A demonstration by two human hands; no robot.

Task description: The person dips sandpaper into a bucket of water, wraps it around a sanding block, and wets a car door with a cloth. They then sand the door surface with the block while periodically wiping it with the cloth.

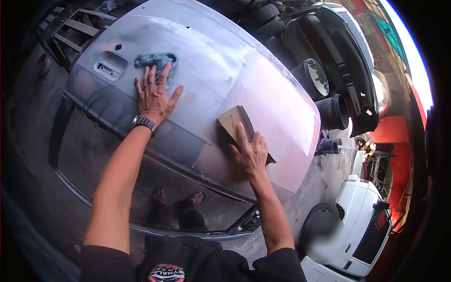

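Note:
A car door panel (202, 51), grey with a pinkish area at the right, lies across the view. My left hand (156, 96) rests on it with fingers spread, the fingertips at the lower edge of a crumpled blue-green cloth (164, 60). The door's handle recess (111, 66) is left of the cloth. My right hand (250, 152) presses a brown sanding sheet (231, 121) against the pinkish area, index finger stretched along it and the other fingers over it. The part of the sheet beneath my palm is hidden.
The door's window frame (70, 185) extends toward me, with my feet visible through it. A metal stand (80, 27) is at the upper left. Black buckets (334, 112), a dark bumper (350, 70) and tires (263, 21) stand beyond the door; a white vehicle (359, 225) is at the lower right.

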